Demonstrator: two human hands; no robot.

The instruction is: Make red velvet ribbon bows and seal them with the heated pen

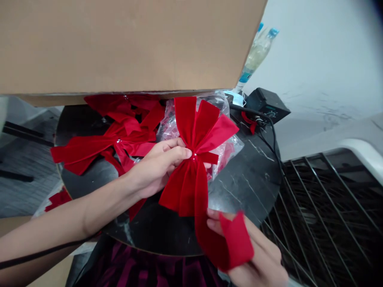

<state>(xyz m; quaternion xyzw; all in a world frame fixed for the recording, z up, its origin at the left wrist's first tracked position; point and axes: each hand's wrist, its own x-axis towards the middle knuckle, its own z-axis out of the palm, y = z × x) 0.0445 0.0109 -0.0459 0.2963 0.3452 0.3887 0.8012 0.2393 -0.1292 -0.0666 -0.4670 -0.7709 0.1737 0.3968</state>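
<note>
My left hand [160, 167] grips the knotted centre of a red velvet bow [191, 159], holding it up over a round black marble tabletop [239, 191]. My right hand [254, 255] pinches the end of the bow's long ribbon tail [236, 243] low in the view, with the fingers folded around the velvet. Behind the held bow, a finished-looking red velvet bow [104, 143] and further red ribbon lie on the tabletop, partly overlapping. A clear plastic bag [176, 123] with red inside is crumpled under the held bow.
A large cardboard sheet [119, 48] hangs over the top of the view. A black plug-in device [266, 104] with a cord and a plastic bottle [257, 56] stand at the back right. A black wire rack [329, 207] lies to the right, and dark magenta fabric [143, 267] shows below.
</note>
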